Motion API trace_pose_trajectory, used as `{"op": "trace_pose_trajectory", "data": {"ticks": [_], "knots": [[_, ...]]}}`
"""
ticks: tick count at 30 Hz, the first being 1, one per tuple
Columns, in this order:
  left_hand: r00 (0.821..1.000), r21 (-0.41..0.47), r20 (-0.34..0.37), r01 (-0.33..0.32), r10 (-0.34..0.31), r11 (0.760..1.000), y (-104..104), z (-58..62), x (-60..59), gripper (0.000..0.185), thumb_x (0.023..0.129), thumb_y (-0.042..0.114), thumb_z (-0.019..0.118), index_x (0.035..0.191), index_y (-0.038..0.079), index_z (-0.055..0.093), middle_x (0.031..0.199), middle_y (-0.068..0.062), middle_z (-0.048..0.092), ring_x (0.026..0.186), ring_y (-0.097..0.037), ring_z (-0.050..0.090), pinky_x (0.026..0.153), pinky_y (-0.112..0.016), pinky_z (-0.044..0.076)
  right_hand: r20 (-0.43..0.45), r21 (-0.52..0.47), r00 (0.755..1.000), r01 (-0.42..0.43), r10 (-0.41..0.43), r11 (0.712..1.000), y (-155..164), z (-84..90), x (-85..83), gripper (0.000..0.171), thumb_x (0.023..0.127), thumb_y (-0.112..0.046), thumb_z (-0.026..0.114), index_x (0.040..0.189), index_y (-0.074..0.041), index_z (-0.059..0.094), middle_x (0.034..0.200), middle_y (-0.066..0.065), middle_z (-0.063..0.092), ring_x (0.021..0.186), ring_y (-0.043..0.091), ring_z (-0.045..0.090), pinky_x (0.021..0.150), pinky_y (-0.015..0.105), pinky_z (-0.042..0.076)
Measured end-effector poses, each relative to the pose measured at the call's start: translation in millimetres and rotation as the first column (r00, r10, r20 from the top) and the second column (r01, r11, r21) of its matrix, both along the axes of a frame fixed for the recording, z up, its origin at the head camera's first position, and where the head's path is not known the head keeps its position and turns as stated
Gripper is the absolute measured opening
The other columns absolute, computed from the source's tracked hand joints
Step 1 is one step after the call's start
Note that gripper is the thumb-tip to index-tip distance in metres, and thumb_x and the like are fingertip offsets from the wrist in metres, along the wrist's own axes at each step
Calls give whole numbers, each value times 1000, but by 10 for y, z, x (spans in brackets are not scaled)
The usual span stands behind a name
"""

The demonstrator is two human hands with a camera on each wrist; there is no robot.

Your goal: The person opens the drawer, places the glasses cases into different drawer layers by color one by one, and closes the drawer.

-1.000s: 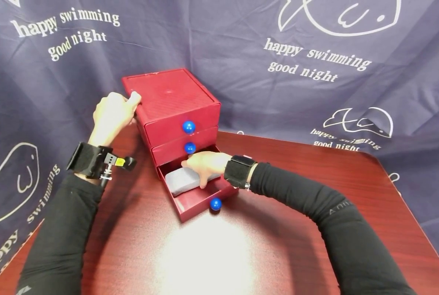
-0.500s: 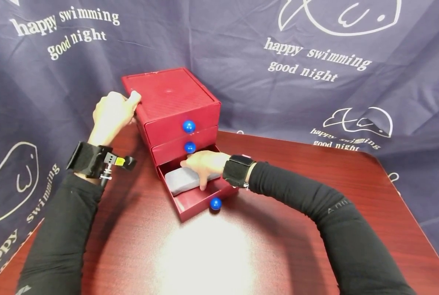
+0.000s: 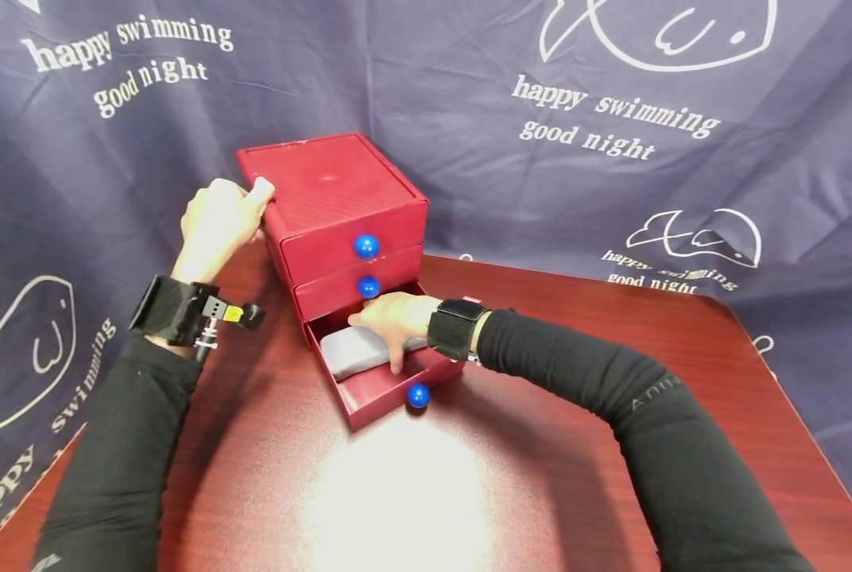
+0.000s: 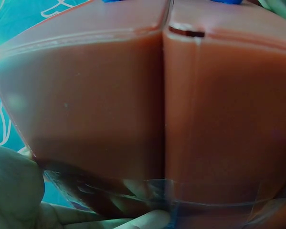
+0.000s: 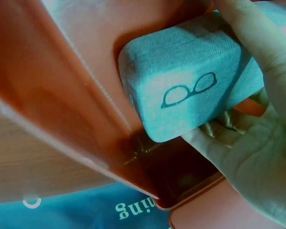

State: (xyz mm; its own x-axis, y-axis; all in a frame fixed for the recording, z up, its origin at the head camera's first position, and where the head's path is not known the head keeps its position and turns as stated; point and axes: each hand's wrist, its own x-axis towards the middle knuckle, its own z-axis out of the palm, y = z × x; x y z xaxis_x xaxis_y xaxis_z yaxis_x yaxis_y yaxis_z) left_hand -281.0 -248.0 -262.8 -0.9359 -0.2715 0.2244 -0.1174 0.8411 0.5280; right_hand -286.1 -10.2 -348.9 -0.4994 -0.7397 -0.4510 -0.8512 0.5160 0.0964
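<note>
A red drawer cabinet with blue ball knobs stands on the table. Its bottom drawer is pulled out and contains a light grey glasses case, which has a spectacles outline in the right wrist view. My right hand reaches into the drawer and spans the case from above, thumb on the near side, fingers on the far side. In the right wrist view, its fingers lie close along the case; firm contact is unclear. My left hand grips the cabinet's left side, with the thumb at the top edge.
The wooden table extends in front and to the right. A blue printed curtain hangs close behind the cabinet. The two upper drawers, each with a blue knob, are pushed in.
My right hand has shifted slightly left over the glasses case, and its thumb has dropped a little lower. The case, the drawer and my left hand stay put.
</note>
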Motion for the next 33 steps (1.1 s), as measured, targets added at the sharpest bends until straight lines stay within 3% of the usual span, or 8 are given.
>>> {"op": "trace_pose_trajectory", "data": {"ticks": [16, 27, 33], "knots": [[1000, 3, -16, -3, 3, 1000, 1, 9, 18, 66, 96, 52, 33, 63, 6, 68, 59, -8, 68, 92, -51, 67, 70, -59, 50, -34, 23, 999, -20, 21, 1000, -12, 13, 19, 89, 67, -49, 91, 139, -19, 48, 126, 4, 62, 117, 19, 59, 97, 35, 52], [1000, 3, -15, 4, -4, 1000, 11, 3, 30, 66, 96, 52, 33, 61, 6, 67, 57, -6, 66, 91, -51, 68, 69, -60, 50, -24, 13, 999, 29, -29, 999, 18, 2, 58, 85, 71, -47, 89, 138, -17, 46, 125, 5, 60, 111, 21, 61, 91, 36, 54], [1000, -2, -18, -1, 1, 1000, 9, -4, 21, 66, 96, 52, 33, 58, 8, 64, 60, -10, 67, 91, -52, 67, 71, -61, 50, -18, 16, 997, 76, -76, 997, 54, 71, 91, 84, 77, -46, 85, 145, -16, 45, 132, 9, 59, 113, 22, 61, 92, 37, 55]]}}
